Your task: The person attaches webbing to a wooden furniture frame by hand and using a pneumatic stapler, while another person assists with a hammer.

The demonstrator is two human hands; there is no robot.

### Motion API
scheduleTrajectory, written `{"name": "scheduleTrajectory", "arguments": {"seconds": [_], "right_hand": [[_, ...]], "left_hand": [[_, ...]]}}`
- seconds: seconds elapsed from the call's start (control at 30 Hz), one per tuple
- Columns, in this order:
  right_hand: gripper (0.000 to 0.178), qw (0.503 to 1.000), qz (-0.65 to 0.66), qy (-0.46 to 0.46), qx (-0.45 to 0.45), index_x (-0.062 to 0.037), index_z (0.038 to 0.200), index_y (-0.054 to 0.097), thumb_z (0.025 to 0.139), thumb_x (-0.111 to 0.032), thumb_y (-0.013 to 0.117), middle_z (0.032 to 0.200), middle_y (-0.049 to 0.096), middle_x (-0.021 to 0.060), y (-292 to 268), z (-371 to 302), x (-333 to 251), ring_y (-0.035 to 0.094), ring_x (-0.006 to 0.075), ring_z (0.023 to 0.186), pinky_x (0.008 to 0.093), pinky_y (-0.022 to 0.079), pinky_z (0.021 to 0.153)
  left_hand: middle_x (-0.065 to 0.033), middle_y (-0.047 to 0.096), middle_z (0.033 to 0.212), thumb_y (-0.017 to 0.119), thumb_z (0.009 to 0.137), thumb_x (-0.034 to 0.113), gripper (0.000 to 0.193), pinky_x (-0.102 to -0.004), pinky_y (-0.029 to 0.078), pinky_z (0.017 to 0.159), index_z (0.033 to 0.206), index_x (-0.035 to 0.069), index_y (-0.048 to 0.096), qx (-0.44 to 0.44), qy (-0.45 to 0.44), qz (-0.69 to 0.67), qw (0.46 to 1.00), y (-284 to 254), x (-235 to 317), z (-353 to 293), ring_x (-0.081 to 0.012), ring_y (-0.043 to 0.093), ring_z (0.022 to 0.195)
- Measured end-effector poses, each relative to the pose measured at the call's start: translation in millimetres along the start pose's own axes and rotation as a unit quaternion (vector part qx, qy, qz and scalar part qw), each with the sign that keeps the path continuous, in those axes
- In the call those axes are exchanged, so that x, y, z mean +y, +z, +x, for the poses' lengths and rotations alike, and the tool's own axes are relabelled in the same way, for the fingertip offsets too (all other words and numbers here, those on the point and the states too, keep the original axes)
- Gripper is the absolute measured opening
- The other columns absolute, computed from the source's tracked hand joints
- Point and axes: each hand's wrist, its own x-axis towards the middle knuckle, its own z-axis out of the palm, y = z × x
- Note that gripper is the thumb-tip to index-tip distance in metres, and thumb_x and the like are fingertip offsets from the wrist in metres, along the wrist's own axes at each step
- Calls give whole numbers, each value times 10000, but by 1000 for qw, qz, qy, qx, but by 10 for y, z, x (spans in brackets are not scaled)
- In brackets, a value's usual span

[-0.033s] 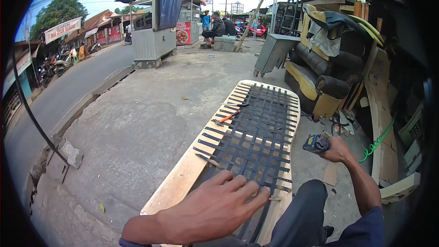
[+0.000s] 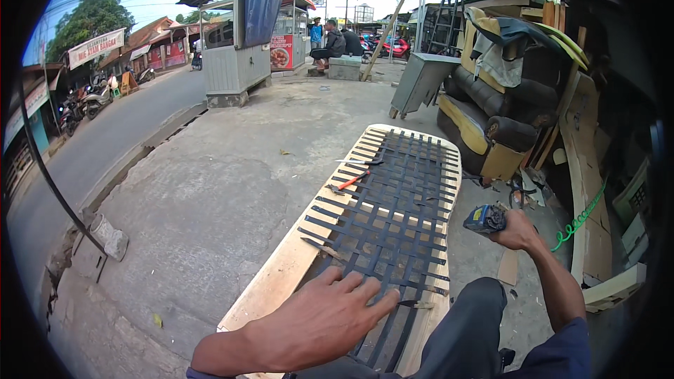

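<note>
A long pale wooden frame lies before me, with black webbing straps woven across it. Over its near end is my left hand, palm down and fingers spread, close to the nearest straps; whether the fingertips touch them I cannot tell. My right hand grips a blue and black staple gun, held out to the right of the frame, away from the wood. On the frame lie an orange-handled hand tool, a thin blade-like tool and a dark pointed tool.
A green coiled hose hangs at the right. Behind it stand a worn dark sofa heaped with cloth and foam, and a grey cabinet. Scraps litter the floor there. Farther off are a grey stall and seated people; a road runs left.
My left hand has shifted slightly left over the webbing. The staple gun in my right hand has barely moved.
</note>
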Motion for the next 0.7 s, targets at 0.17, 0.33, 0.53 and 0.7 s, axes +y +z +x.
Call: {"name": "scheduleTrajectory", "arguments": {"seconds": [0.17, 0.33, 0.53, 0.7], "right_hand": [[420, 996, -15, -72, -49, 18, 906, 750, 713, -354, 721, 821, 710, 260, 378, -15, -239, 700, 424, 823, 470, 551, 801], [439, 981, 19, -91, -171, -27, 978, 759, 730, -387, 714, 832, 713, 256, 844, 99, -243, 700, 430, 834, 470, 553, 805], [496, 963, 92, -92, -235, -107, 1122, 755, 732, -408, 694, 898, 729, 249, 1688, 335, 24, 708, 422, 886, 475, 556, 841], [505, 906, 180, -68, -376, -106, 1157, 748, 741, -381, 670, 800, 743, 173, 2385, 633, 245, 736, 359, 805, 444, 573, 811]], "left_hand": [[-210, 618, 1209, 553, 1011, 226, 468, -450, 501, 944, 1432, 40, 467, -273, -192, -25, 942, 586, -365, -74, -343, 646, 1096], [-205, 583, 1292, 530, 1030, 275, 479, -475, 470, 1007, 1455, 66, 451, -328, -209, -47, 920, 839, -481, 245, -351, 594, 1208], [-215, 616, 1242, 540, 988, 180, 409, -498, 462, 996, 1376, 53, 519, -338, -190, -92, 917, 1156, -684, 708, -371, 601, 1200], [-154, 589, 1336, 515, 1043, 330, 495, -451, 475, 1031, 1487, 121, 451, -468, -203, -93, 855, 1519, -1084, 1525, -321, 590, 1235]]}}
